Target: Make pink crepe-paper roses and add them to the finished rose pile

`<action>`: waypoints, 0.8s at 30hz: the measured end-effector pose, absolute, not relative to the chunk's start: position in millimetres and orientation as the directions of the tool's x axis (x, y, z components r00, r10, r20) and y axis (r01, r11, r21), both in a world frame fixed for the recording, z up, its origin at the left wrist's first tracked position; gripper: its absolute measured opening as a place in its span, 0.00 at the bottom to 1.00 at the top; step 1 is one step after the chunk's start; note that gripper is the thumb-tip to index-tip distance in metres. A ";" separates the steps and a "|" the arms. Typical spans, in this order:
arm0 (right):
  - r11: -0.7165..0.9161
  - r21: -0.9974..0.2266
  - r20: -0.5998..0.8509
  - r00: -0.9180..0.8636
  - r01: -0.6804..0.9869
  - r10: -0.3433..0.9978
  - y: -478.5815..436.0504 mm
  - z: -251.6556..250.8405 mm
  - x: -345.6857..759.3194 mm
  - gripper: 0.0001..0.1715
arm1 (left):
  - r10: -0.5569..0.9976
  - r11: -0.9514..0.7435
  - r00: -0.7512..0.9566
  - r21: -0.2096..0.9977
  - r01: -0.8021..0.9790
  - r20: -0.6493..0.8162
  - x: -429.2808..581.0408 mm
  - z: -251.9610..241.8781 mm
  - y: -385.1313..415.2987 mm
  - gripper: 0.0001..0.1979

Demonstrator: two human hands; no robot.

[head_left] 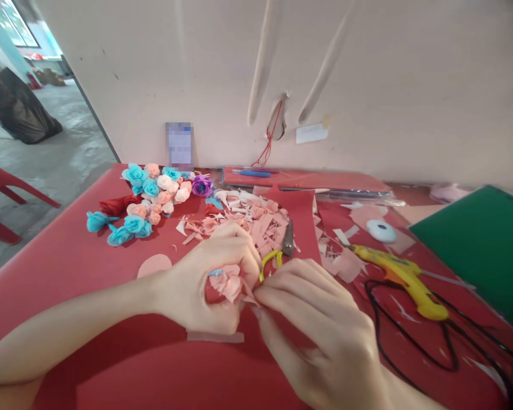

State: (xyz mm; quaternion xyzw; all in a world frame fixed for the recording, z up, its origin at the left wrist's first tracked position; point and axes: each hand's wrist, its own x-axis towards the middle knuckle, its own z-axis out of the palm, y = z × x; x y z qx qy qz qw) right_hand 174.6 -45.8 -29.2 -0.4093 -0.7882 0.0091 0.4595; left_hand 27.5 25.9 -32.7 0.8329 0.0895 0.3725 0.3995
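Between my two hands is a small pink paper flower (227, 283), with ruffled petals. My left hand (214, 256) curls around it, fingers and thumb closed near its right side. With thumb and fingers, my right hand (312, 313) pinches a thin pink end of the flower's paper. Just beyond the hands lie yellow-handled scissors (287, 239), partly hidden by my right hand. A heap of pink and white paper scraps (265, 219) spreads behind them. Under my left wrist shows a round pink paper piece (154, 265), and a pale paper strip (215, 337) lies below that hand.
Finished paper flowers (151, 188) in blue, pink, red and purple cluster at the back left, near a propped phone (180, 146). To the right are a yellow glue gun (402, 279) with a black cord, a white round object (381, 231) and a green sheet (483, 250).
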 end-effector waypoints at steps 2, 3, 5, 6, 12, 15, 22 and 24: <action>0.662 -0.386 0.719 -0.239 0.642 0.652 -45.7 -28.8 173.5 0.08 | 0.440 -0.669 0.723 0.732 -0.131 0.532 26.4 -31.4 25.6 0.12; 0.658 -0.392 0.719 -0.231 0.643 0.655 -45.5 -28.3 172.8 0.08 | 0.440 -0.671 0.726 0.730 -0.126 0.529 26.0 -31.0 25.4 0.12; 0.652 -0.422 0.717 -0.208 0.630 0.665 -44.7 -26.7 171.8 0.08 | 0.439 -0.678 0.722 0.725 -0.124 0.534 25.5 -30.3 25.2 0.13; 0.647 -0.453 0.708 -0.194 0.613 0.679 -44.2 -25.7 171.7 0.09 | 0.442 -0.679 0.720 0.724 -0.122 0.535 25.2 -29.9 25.2 0.12; 0.562 -0.658 0.571 -0.154 0.502 0.806 -41.3 -22.8 174.5 0.09 | 0.457 -0.644 0.724 0.754 -0.132 0.517 23.7 -27.1 26.4 0.09; 0.550 -0.659 0.560 -0.154 0.514 0.814 -42.3 -23.0 175.0 0.09 | 0.470 -0.643 0.711 0.755 -0.129 0.522 23.8 -26.8 26.4 0.08; 0.573 -0.552 0.627 -0.151 0.606 0.764 -46.3 -22.6 172.8 0.10 | 0.529 -0.617 0.702 0.784 -0.067 0.477 21.3 -27.1 22.6 0.12; 0.573 -0.535 0.640 -0.144 0.621 0.755 -45.8 -23.1 173.4 0.09 | 0.551 -0.600 0.701 0.798 -0.043 0.452 20.4 -26.5 21.0 0.13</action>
